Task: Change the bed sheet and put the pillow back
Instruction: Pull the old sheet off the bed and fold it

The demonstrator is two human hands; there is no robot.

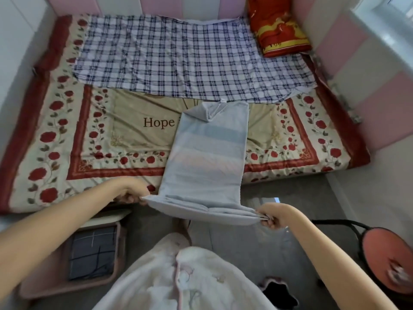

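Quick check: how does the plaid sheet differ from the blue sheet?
The plaid sheet is spread flat at the far side; the blue sheet is folded into a narrow strip. The plaid sheet lies free; the blue sheet is gripped at its near corners by the left hand and right hand. Both touch the floral cover.

Rose-bordered beige bed (67,135): blue-and-white checked sheet (190,59) spread over far half; red-and-yellow pillow (279,27) in far right corner; folded pale-blue striped sheet (207,153) overlapping near edge.
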